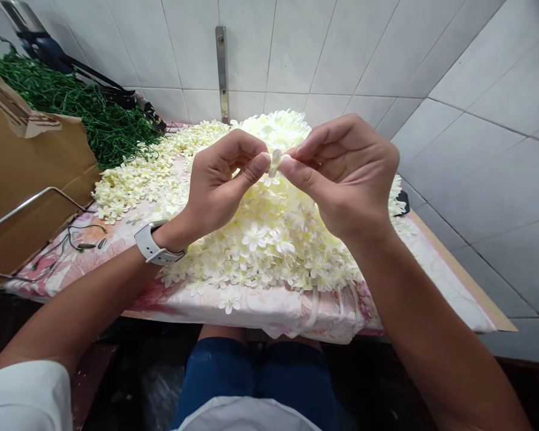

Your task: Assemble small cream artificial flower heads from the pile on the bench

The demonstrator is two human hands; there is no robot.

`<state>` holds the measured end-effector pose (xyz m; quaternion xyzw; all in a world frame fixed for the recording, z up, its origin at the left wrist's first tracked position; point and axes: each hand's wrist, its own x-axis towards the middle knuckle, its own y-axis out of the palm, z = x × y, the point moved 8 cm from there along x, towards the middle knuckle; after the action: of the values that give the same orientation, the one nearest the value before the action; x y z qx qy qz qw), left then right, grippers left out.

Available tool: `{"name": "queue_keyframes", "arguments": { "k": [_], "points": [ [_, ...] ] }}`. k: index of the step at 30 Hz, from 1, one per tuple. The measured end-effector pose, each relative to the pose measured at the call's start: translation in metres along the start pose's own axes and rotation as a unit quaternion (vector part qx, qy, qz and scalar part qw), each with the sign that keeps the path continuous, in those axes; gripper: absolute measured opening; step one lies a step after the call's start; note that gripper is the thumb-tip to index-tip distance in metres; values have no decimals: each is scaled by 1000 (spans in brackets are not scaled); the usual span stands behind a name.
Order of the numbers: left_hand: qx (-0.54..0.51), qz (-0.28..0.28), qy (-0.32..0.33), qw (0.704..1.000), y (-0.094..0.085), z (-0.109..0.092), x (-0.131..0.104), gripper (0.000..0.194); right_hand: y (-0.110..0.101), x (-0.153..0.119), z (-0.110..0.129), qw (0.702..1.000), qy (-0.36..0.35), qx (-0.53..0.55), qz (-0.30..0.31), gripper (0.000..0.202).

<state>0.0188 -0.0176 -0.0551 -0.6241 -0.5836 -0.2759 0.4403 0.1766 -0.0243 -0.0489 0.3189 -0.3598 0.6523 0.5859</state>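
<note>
Both hands meet above a large pile of cream-white artificial blossoms [269, 239]. A small white flower piece [275, 161] is pinched between them. My left hand [229, 179], with a white watch [157, 245] on its wrist, grips the piece from the left between thumb and index finger. From the right, my right hand [345, 170] pinches the same piece with thumb and fingertips. One loose blossom [229, 299] lies at the table's front edge.
Green artificial stems [81, 111] are heaped at the back left behind a cardboard box [40, 161]. A metal wire frame [49, 190] stands beside the box. The floral-covered table [161, 297] meets tiled walls behind and at right.
</note>
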Motion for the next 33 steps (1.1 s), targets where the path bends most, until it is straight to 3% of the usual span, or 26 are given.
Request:
{"name": "queue_keyframes", "arguments": {
  "k": [6, 15, 27, 33],
  "points": [
    [9, 12, -13, 1000, 0, -1, 0, 32, 7, -2, -5, 1000, 5, 23, 15, 30],
    [-15, 2, -23, 1000, 0, 5, 2, 38, 4, -1, -5, 1000, 24, 16, -10, 28],
    [-3, -8, -15, 1000, -2, 15, -4, 30, 17, -11, 6, 996, -37, -66, 51, 30],
    [-1, -18, -29, 999, -2, 11, -3, 32, 15, -7, 15, 991, -52, -112, 44, 29]
  ]
}}
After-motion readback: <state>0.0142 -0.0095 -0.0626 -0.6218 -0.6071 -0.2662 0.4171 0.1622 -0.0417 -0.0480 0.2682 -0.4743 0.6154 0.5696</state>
